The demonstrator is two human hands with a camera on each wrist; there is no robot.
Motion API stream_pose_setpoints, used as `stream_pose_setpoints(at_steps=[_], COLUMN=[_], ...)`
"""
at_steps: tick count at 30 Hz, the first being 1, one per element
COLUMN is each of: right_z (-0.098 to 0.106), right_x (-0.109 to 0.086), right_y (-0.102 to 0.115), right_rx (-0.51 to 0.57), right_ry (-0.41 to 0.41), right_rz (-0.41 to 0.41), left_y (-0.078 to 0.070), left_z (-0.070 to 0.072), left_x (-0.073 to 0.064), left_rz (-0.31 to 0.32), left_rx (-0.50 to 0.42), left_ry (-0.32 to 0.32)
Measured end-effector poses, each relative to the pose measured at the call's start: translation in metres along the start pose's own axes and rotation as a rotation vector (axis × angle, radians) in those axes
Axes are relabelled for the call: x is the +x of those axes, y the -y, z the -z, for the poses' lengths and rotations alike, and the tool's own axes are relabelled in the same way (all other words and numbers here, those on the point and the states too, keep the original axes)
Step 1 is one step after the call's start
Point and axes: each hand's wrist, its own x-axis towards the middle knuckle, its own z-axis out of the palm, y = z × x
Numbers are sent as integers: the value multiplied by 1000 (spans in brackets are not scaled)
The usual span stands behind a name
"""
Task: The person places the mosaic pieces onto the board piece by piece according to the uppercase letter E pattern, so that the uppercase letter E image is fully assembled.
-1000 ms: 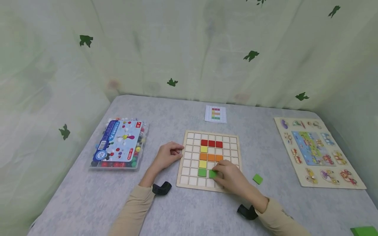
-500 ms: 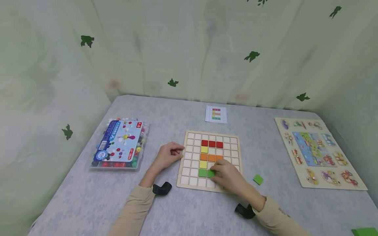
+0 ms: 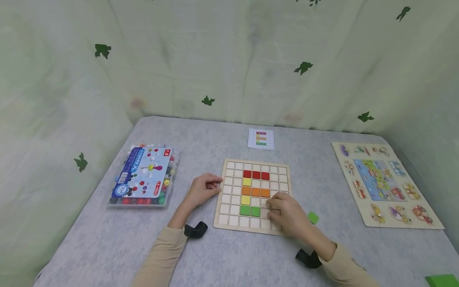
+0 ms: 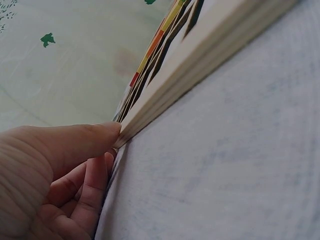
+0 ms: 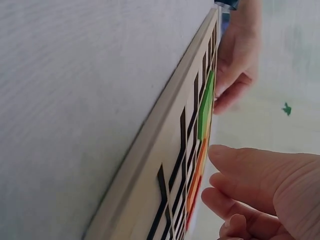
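Note:
A square wooden grid board (image 3: 251,230) lies mid-table. Set in its cells are red tiles (image 3: 256,174), yellow tiles (image 3: 246,200), orange tiles (image 3: 256,192) and two green tiles (image 3: 255,211) side by side. At the board's left edge, my left hand (image 3: 202,190) pinches the rim; the left wrist view shows the thumb (image 4: 95,140) on the frame's edge. My right hand (image 3: 287,211) hovers over the lower right cells, fingers loosely bent and holding nothing. In the right wrist view its thumb and fingertips are apart, close to the tiles. A loose green tile (image 3: 313,217) lies just right of the board.
Behind the board lies a small pattern card (image 3: 261,139) with coloured squares. A clear box of molecule-model pieces (image 3: 143,171) stands at left, and a wooden picture puzzle (image 3: 389,185) lies at right. A green object (image 3: 442,280) shows at the lower right corner.
The right hand has slid the second green tile left against the first one, let it go and drawn back to the right. My left hand has stayed at the board's edge.

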Motion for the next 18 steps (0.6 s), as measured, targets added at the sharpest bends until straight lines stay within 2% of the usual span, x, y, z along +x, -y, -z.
stream_pose_setpoints(at_steps=[3,9,13,18], right_z=[5,18,25,36], right_x=[-4,-12,-17,-26], right_y=[-4,-14,-23,-34], right_rx=[5,-39,-86,-106], right_ry=[-5,36,23,-19], right_rz=[-28,-148,-159,-134], left_y=[0,0,-1,-1], left_z=[1,1,1,1], left_x=[-1,-1,-1,-1], left_rz=[7,18,6,-4], left_rx=[-10,-4,-5,-3], left_ry=[0,2,-5,-1])
